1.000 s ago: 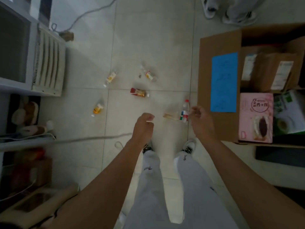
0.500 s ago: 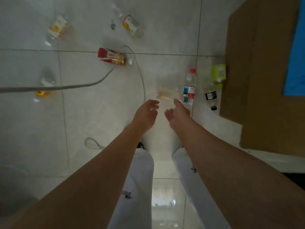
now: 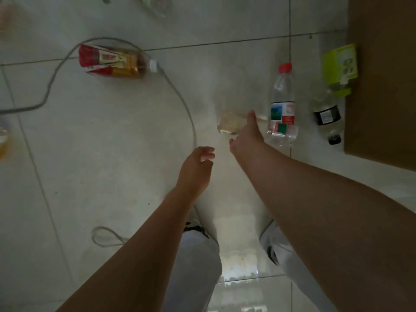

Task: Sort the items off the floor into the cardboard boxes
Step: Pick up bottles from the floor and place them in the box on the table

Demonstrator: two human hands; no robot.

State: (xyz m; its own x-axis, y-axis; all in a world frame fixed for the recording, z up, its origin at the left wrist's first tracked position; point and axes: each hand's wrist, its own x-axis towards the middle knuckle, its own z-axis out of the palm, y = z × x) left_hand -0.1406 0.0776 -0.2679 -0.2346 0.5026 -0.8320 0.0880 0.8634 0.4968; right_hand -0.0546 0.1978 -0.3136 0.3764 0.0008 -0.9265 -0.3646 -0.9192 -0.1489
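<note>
Pale grey floor tile (image 3: pixel 112 176) underfoot, widest and most open to the left of the hands, crossed there only by a grey cable (image 3: pixel 180 95); brown cardboard box (image 3: pixel 382 86) walling off the right edge, its near corner just beyond the right forearm; close along that wall a black-labelled bottle (image 3: pixel 326 118) lying flat, with a yellow-green pack (image 3: pixel 340 61) at its far end against the cardboard; just left of these a clear water bottle (image 3: pixel 282 104) with a red cap, only a narrow strip of tile between; farther up and left a red-and-gold bottle (image 3: pixel 112 63) on its side, well apart from both hands, the cable arching round it. Right hand (image 3: pixel 245 136) stretched forward and down on a nearly straight arm, fingers extended, gripping nothing, one fingertip over a small pale-yellow clear container (image 3: pixel 227 126) just beside the water bottle; contact impossible to tell. Left hand (image 3: pixel 195 167) nearer the body, above the tile, fingers loosely curled and empty, just beside the right wrist.
</note>
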